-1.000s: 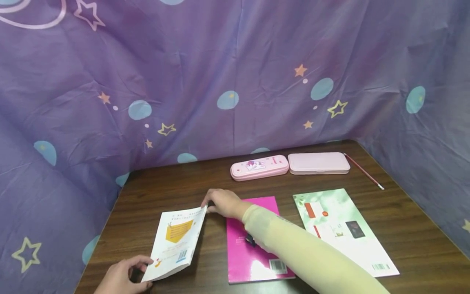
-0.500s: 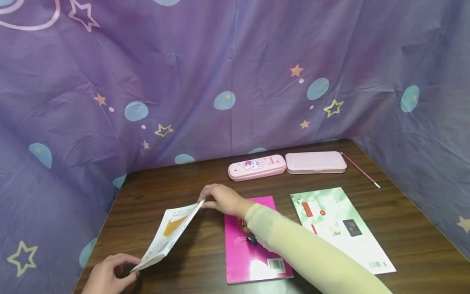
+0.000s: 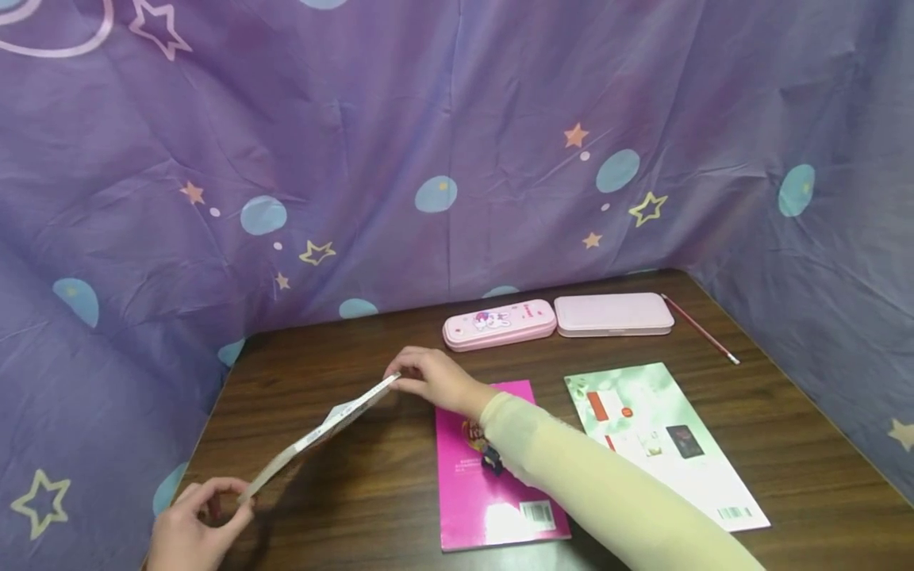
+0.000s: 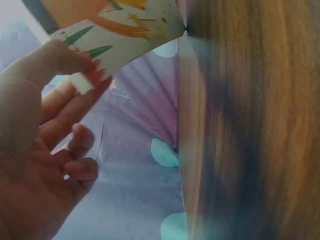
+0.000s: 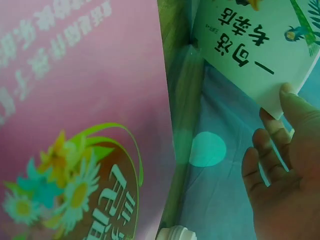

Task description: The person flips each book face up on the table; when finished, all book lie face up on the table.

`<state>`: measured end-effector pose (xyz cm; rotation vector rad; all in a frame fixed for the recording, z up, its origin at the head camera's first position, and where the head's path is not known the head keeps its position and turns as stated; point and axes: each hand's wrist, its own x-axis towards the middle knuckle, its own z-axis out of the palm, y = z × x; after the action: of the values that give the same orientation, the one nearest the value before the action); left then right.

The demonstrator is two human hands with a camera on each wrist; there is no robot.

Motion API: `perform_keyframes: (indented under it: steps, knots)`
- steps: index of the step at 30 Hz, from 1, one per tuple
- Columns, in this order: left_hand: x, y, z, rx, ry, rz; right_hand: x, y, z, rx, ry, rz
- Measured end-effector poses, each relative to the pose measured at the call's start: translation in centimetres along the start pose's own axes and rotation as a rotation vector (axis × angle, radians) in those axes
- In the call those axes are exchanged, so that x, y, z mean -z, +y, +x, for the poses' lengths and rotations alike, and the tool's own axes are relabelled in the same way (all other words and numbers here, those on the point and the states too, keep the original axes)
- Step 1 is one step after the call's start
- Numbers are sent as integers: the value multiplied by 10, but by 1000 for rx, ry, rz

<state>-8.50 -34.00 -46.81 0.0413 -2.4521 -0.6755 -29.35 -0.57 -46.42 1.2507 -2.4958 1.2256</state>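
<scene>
A thin white paperback book (image 3: 323, 432) is held above the left part of the table, tilted so that mostly its edge shows in the head view. My left hand (image 3: 194, 525) pinches its near left corner between thumb and fingers. At the far right corner, my right hand (image 3: 437, 382) pinches it the same way. In the left wrist view, the book's cover (image 4: 135, 42) shows orange and green artwork. Dark printed characters stand on the pale cover (image 5: 250, 45) in the right wrist view. A magenta book (image 3: 464, 496) lies flat beneath my right forearm.
A green and white book (image 3: 671, 444) lies to the right. Along the back stand a pink rabbit pencil case (image 3: 500, 323) and a plain pink case (image 3: 614, 313). A red pencil (image 3: 701, 329) lies beside them. A purple curtain (image 3: 371, 159) surrounds the wooden table (image 3: 371, 507).
The white book has turned from showing its back cover to nearly edge-on. My left hand has moved left with its corner, and my right hand has risen slightly.
</scene>
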Motion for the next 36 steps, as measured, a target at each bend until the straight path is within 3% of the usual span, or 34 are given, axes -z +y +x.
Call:
perform_keyframes:
  steps: [5,13,19,26,36]
  knots:
    - [-2,1,3,-31,146,-49,3,-1,1,16,35,52]
    - [1,9,5,-34,262,-145,6,-5,3,-9,46,133]
    - [1,11,5,-1,268,-161,10,-5,8,-75,53,237]
    - [-4,10,4,-21,262,-211,14,-8,14,-50,106,338]
    - [-1,20,0,58,172,-224,16,-12,15,-63,129,311]
